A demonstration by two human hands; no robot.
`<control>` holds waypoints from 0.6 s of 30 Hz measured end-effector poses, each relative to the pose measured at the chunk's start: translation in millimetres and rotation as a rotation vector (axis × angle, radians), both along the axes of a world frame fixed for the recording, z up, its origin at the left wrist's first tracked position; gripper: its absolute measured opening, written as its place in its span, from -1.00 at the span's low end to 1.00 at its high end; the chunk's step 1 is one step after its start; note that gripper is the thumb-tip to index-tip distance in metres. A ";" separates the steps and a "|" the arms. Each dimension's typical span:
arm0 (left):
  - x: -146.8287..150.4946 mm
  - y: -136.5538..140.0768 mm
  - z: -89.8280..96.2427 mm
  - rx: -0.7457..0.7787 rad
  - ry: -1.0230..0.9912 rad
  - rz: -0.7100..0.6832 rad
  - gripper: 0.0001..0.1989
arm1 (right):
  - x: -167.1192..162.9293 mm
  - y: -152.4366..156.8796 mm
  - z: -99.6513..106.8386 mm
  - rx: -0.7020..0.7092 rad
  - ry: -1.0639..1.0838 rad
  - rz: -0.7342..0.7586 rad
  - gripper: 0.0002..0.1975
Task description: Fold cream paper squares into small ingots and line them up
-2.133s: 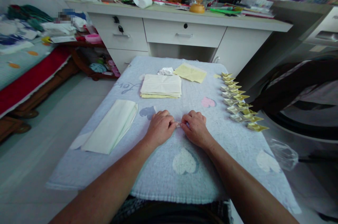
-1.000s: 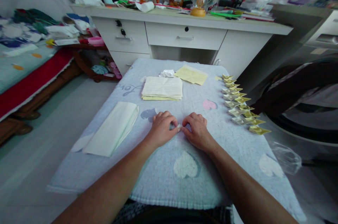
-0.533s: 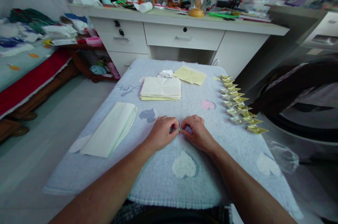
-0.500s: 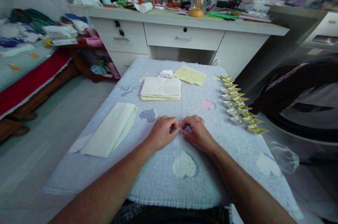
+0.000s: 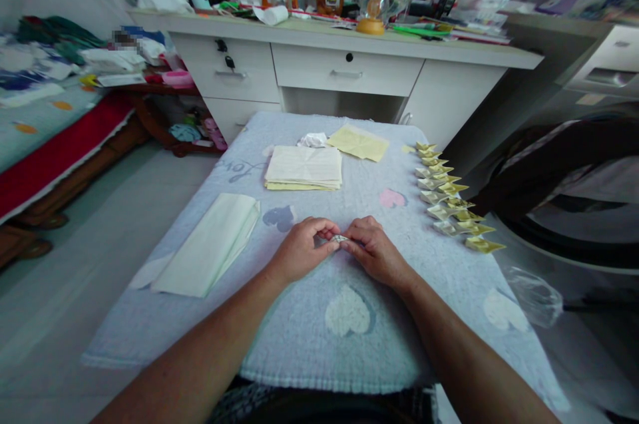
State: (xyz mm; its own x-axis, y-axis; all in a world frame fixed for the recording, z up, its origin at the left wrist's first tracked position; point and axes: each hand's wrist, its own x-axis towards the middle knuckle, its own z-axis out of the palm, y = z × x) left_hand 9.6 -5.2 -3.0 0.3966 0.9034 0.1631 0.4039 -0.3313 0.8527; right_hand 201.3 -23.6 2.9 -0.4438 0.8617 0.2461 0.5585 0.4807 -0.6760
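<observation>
Between my two hands is a small piece of folded paper (image 5: 339, 238), pale and mostly covered by the fingers. My left hand (image 5: 308, 245) pinches its left side between thumb and fingertips. On the other side, my right hand (image 5: 370, 245) is closed on its right end. Both hands rest low over the cloth-covered table (image 5: 299, 337). Beyond them lies a stack of white and yellow paper sheets (image 5: 303, 168). Rows of small folded paper boats (image 5: 446, 201), yellow and whitish, line the right edge.
A long folded pale sheet (image 5: 207, 244) lies at the left. Behind the stack are a crumpled white paper (image 5: 313, 140) and a yellow sheet (image 5: 359, 142). A cluttered white desk (image 5: 349, 71) stands at the back, a washing machine (image 5: 599, 78) to the right.
My left fingers have lifted and spread slightly, and more of the folded paper shows between the hands. My right hand has shifted a little around it.
</observation>
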 end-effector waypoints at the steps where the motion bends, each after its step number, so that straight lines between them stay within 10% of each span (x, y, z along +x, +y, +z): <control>1: 0.0 -0.2 0.3 0.009 0.013 -0.010 -0.87 | 0.1 0.1 0.3 -0.002 0.013 0.006 -0.65; 18: -3.2 5.0 -4.3 -0.188 -0.175 -0.023 -0.78 | -0.8 -0.4 4.1 -0.090 0.101 0.040 -0.77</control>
State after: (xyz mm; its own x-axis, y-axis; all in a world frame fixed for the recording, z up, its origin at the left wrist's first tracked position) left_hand 6.5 -0.3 -7.3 0.3980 0.9153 0.0608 0.2391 -0.1675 0.9564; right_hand 200.5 -24.0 7.0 -0.4553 0.8642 0.2141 0.4671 0.4365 -0.7689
